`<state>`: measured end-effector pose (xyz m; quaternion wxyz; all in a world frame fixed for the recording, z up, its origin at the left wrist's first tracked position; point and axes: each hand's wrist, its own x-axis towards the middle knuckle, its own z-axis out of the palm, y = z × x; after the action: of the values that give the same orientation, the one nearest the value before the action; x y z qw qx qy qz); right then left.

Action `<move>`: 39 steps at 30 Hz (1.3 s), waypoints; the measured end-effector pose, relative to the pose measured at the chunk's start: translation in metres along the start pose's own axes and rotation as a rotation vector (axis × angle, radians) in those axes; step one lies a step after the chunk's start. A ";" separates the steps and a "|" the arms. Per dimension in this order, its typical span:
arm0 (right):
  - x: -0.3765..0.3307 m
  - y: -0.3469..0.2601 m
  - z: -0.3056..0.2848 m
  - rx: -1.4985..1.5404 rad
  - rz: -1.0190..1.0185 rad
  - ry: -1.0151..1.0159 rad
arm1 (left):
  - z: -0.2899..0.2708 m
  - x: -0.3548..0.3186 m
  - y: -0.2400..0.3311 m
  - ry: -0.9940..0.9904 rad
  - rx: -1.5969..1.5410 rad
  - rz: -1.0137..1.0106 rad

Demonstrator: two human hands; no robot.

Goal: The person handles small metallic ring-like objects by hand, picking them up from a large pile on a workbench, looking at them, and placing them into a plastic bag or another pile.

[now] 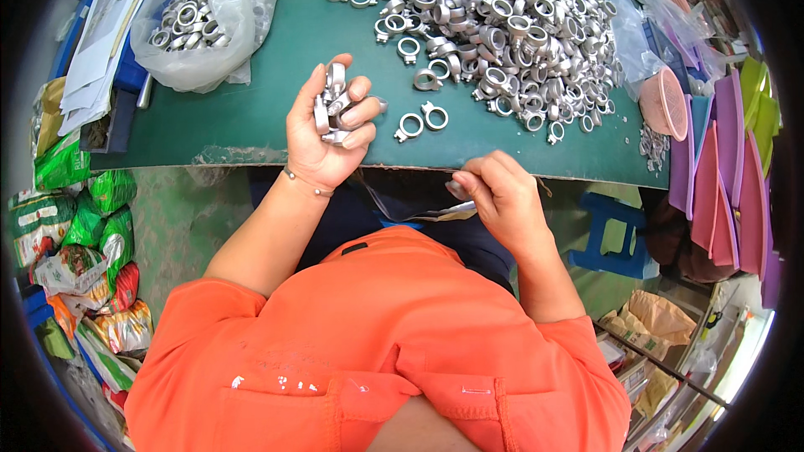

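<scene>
My left hand (314, 146), palm up above the table's near edge, curls its fingers around several silver metal ring clamps (336, 102). Off to the right, just past that edge, my right hand (509, 202) pinches a small grey piece (457, 190) between thumb and fingers; most of it is hidden, so its kind is unclear. Two loose ring clamps (435, 116) lie side by side on the green table (276, 117), between my hands and a large heap of the same clamps (511, 42).
A clear plastic bag (188, 77) with more clamps stands at the far left beside stacked papers (96, 59). At the right hang a pink basket (664, 103) and purple and pink plastic bins (729, 142). A blue stool (611, 238) stands on the floor; colourful packages (75, 268) lie at left.
</scene>
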<state>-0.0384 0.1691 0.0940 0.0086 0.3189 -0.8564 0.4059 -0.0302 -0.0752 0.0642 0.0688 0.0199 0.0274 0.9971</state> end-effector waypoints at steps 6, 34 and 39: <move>0.047 -0.002 0.026 -0.172 -0.224 0.231 | 0.001 0.001 0.000 0.009 0.009 0.010; 0.085 0.000 0.028 -0.269 -0.335 0.200 | 0.001 0.001 0.000 0.037 0.031 0.018; 0.091 0.011 0.041 -0.118 -0.160 0.259 | 0.000 -0.001 -0.001 0.036 0.034 0.017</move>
<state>-0.1068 0.0957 0.0839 0.1698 0.3302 -0.8424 0.3906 -0.0290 -0.0748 0.0642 0.0592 0.0033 0.0456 0.9972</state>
